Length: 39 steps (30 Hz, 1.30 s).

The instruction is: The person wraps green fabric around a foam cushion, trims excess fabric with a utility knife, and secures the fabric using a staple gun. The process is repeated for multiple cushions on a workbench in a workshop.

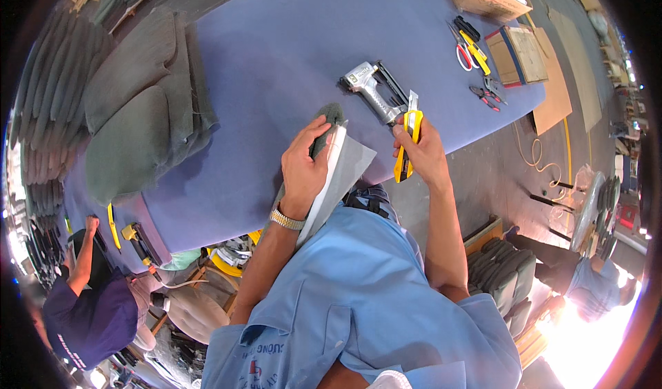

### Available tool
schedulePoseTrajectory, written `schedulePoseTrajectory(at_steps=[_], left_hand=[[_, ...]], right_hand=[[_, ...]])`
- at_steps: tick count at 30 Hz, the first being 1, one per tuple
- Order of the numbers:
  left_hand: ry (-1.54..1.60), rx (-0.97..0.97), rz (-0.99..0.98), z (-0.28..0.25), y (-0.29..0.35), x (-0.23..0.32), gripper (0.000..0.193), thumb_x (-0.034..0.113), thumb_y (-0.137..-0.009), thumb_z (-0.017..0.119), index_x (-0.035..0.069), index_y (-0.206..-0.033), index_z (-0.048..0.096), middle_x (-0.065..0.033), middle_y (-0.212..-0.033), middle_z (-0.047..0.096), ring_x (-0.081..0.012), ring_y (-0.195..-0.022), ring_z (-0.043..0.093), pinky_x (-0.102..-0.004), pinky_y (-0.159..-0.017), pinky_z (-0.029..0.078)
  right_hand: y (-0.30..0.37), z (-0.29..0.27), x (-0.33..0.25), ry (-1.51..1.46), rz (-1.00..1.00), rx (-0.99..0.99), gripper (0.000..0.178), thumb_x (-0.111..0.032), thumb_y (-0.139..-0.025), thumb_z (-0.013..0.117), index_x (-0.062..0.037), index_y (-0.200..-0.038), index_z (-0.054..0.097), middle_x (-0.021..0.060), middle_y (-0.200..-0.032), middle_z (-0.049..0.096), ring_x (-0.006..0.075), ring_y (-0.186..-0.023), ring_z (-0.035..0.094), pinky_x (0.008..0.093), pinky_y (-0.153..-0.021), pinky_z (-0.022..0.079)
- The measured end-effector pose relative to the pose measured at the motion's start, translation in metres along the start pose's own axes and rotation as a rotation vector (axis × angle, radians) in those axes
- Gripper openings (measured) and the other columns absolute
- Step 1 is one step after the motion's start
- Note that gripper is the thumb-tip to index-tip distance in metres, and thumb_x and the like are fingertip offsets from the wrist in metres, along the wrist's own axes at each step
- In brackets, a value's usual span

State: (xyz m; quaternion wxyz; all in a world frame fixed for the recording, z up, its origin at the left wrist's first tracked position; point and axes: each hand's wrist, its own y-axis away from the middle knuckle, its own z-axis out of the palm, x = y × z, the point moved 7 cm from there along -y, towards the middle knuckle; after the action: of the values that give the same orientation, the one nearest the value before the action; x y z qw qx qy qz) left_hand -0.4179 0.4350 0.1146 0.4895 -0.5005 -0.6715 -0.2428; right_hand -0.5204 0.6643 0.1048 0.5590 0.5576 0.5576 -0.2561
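We are looking down at a blue table [269, 51]. At left, dark grey padded covers [145, 99] are lying in a pile. Near the middle, by the table's near edge, our left hand [305, 166] is grasping a padded panel [332, 156] in front of our body. We are judging it light, soft on its fabric and firmer along its edge, so a broad hold is suiting it best. It is showing dark grey fuzzy fabric, a long white strip and a pale grey flap. Beyond, a silver staple gun [376, 96] is lying on the table. Rightward, our right hand [426, 156] is closing around a knife [412, 125], probably light and rigid, safest by its yellow-and-black handle; its bare blade is pointing away from us. Farther right, red-handled scissors [465, 58] are resting.
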Motion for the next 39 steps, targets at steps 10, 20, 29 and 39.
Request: schedulePoseTrajectory(at_steps=[10,20,29,39], left_hand=[[0.194,0.051,-0.279,-0.003,-0.001,-0.021,0.022,0.013,-0.104,0.061,0.001,-0.12,0.072,-0.0058,-0.104,0.075,-0.0069,-0.088,0.063,-0.0235,-0.079,0.051],[0.241,0.03,-0.357,0.001,0.003,-0.029,0.023,0.016,-0.103,0.062,0.0,-0.117,0.071,-0.0109,-0.119,0.075,-0.0158,-0.105,0.069,-0.0309,-0.095,0.051],[0.495,-0.086,-0.382,0.005,-0.001,-0.034,0.036,0.028,-0.108,0.055,-0.001,-0.125,0.068,-0.0117,-0.127,0.071,-0.0168,-0.112,0.065,-0.0311,-0.098,0.049],[0.197,-0.592,-0.335,0.043,-0.088,-0.081,0.053,0.05,-0.107,0.052,0.005,-0.109,0.08,-0.0055,-0.105,0.077,-0.012,-0.103,0.065,-0.0306,-0.095,0.05]], right_hand=[[-0.01,0.067,-0.029,-0.006,-0.099,-0.152,0.027,-0.018,-0.09,0.076,-0.005,-0.112,0.07,0.0027,-0.08,0.067,0.0104,-0.069,0.063,0.0307,-0.065,0.053],[-0.011,0.075,0.002,-0.067,-0.013,-0.112,0.017,-0.015,-0.087,0.077,-0.0032,-0.097,0.069,0.0063,-0.082,0.068,0.0145,-0.073,0.062,0.0318,-0.067,0.05],[-0.017,0.07,0.003,0.01,-0.156,-0.072,0.015,-0.015,-0.089,0.077,-0.0049,-0.1,0.072,0.005,-0.08,0.067,0.0116,-0.065,0.061,0.0298,-0.06,0.05],[-0.097,-0.048,0.129,0.144,0.1,0.226,0.021,-0.011,-0.093,0.068,-0.0024,-0.111,0.064,0.008,-0.082,0.069,0.0159,-0.07,0.067,0.0327,-0.065,0.056]])
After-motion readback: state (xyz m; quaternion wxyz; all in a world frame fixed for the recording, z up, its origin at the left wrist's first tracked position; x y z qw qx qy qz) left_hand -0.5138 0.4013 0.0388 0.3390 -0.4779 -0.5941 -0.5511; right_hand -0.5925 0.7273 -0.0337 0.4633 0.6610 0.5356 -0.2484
